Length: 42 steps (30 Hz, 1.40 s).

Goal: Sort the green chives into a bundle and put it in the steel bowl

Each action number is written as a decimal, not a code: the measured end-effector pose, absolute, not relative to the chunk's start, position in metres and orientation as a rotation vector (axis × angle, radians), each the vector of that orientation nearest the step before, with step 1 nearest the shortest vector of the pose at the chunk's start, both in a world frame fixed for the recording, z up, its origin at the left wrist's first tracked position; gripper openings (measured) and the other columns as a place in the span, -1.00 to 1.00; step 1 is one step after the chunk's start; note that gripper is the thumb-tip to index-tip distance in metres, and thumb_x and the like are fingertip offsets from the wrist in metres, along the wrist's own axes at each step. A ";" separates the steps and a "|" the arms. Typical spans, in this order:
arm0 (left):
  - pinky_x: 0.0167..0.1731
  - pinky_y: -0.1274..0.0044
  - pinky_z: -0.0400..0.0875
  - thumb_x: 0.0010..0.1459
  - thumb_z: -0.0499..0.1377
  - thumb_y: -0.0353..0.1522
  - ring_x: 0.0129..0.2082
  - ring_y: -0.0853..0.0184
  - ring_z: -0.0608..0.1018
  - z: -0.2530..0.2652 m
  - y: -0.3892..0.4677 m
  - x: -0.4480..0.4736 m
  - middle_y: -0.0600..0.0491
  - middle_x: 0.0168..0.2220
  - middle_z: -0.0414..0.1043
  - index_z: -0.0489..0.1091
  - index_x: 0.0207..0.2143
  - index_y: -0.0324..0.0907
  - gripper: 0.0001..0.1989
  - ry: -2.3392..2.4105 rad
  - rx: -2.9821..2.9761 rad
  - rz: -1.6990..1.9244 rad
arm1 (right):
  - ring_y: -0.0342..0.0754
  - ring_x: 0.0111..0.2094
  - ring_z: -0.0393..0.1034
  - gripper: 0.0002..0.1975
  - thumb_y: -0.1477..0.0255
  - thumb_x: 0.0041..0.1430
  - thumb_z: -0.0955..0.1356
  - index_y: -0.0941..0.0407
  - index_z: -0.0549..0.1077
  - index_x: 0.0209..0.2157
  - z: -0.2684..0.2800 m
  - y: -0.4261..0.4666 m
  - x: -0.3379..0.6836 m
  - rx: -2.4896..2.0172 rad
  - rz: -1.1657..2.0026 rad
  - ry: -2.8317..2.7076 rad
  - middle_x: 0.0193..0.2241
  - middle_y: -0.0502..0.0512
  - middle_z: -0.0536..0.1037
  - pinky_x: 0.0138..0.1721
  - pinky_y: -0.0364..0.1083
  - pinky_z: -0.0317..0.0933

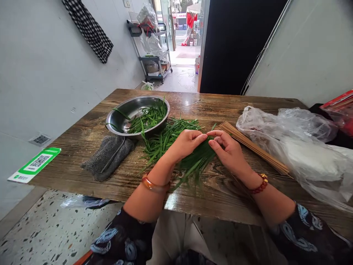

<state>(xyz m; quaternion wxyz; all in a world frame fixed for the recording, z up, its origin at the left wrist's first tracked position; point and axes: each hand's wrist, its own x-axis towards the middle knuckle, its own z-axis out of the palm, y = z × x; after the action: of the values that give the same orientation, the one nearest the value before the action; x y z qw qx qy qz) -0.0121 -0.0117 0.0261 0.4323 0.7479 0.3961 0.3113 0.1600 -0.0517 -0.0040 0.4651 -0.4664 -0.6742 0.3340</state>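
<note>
My left hand (190,141) is closed around a bunch of long green garlic chives (197,162), whose leaves hang down below it toward the table's near edge. My right hand (224,145) meets it with curled fingers, thumb and forefinger pinching at the upper end of the same bunch. Whether a skewer is also between these fingers I cannot make out. Behind my left hand a loose pile of chives (160,143) lies on the table. A steel basin (110,119) with more chives stands behind that pile. Just right of my right hand rests a bundle of thin bamboo skewers (253,149).
Clear plastic bags (309,147), one with something white inside, cover the right of the wooden table (91,121). A dark grey cloth item (107,158) lies before the basin. A QR-code card (38,163) sits at the left edge. Beyond stand a cart (154,59) and an open doorway.
</note>
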 end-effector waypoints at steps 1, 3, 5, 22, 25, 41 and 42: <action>-0.55 0.60 -0.02 0.19 0.07 -0.15 -0.57 0.52 0.09 0.026 -0.011 -0.013 0.19 -0.61 0.00 0.15 -0.63 -0.23 -0.57 1.001 1.825 0.809 | -0.18 -0.59 0.24 -0.69 0.23 0.26 0.29 0.10 0.37 -0.05 -0.004 -0.051 0.161 -1.139 0.847 -1.651 -0.57 -0.12 0.30 -0.52 -0.15 0.12; -0.56 0.61 -0.03 0.18 0.08 -0.17 -0.58 0.52 0.10 0.024 -0.008 -0.015 0.19 -0.61 0.01 0.14 -0.62 -0.22 -0.58 1.023 1.743 0.893 | -0.17 -0.59 0.30 -0.64 0.21 0.25 0.29 0.11 0.35 -0.01 -0.004 -0.048 0.164 -1.139 0.881 -1.645 -0.54 -0.10 0.38 -0.51 -0.14 0.18; -0.58 0.62 -0.02 0.17 0.11 -0.16 -0.58 0.52 0.11 0.021 -0.004 -0.018 0.19 -0.61 0.03 0.15 -0.62 -0.22 -0.59 1.054 1.660 0.999 | -0.16 -0.58 0.34 -0.61 0.19 0.23 0.30 0.12 0.36 -0.01 -0.003 -0.045 0.168 -1.156 0.914 -1.669 -0.49 -0.06 0.44 -0.50 -0.13 0.21; -0.51 0.65 0.34 -0.03 0.34 -0.14 -0.55 0.48 0.47 0.013 -0.002 -0.021 0.11 -0.53 0.48 0.46 -0.45 -0.26 -0.66 0.774 1.142 0.981 | -0.14 -0.53 0.33 -0.82 0.36 0.20 0.34 0.13 0.55 -0.32 0.001 -0.037 0.181 -1.240 0.511 -1.811 -0.55 -0.02 0.50 -0.45 -0.13 0.14; -0.49 0.63 0.38 -0.05 0.37 -0.17 -0.53 0.44 0.51 0.015 -0.004 -0.020 0.05 -0.49 0.53 0.49 -0.38 -0.29 -0.66 0.757 1.152 0.921 | -0.13 -0.52 0.36 -0.83 0.37 0.20 0.34 0.13 0.56 -0.31 0.001 -0.037 0.179 -1.209 0.502 -1.814 -0.53 -0.01 0.53 -0.45 -0.13 0.16; -0.30 0.48 0.53 0.04 0.24 0.00 -0.29 0.22 0.63 0.016 -0.007 -0.015 -0.08 -0.32 0.59 0.51 -0.23 -0.27 -0.50 0.769 1.147 0.830 | 0.04 -0.23 0.49 -0.76 0.35 0.29 0.26 0.08 0.54 -0.32 0.006 -0.038 0.181 -1.165 0.393 -1.924 -0.26 0.12 0.62 -0.19 -0.03 0.26; -0.31 0.48 0.53 0.04 0.24 0.00 -0.30 0.22 0.63 0.015 -0.007 -0.014 -0.08 -0.34 0.59 0.51 -0.23 -0.27 -0.50 0.775 1.146 0.826 | 0.03 -0.23 0.49 -0.76 0.35 0.30 0.25 0.08 0.53 -0.32 0.005 -0.038 0.181 -1.173 0.396 -1.926 -0.26 0.13 0.62 -0.20 -0.03 0.26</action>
<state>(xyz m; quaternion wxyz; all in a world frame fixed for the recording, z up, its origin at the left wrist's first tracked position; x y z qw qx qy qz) -0.0144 -0.0070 0.0150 0.6926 0.5131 0.3471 0.3696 0.1807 -0.0378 0.0054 0.4134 -0.4667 -0.7659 0.1574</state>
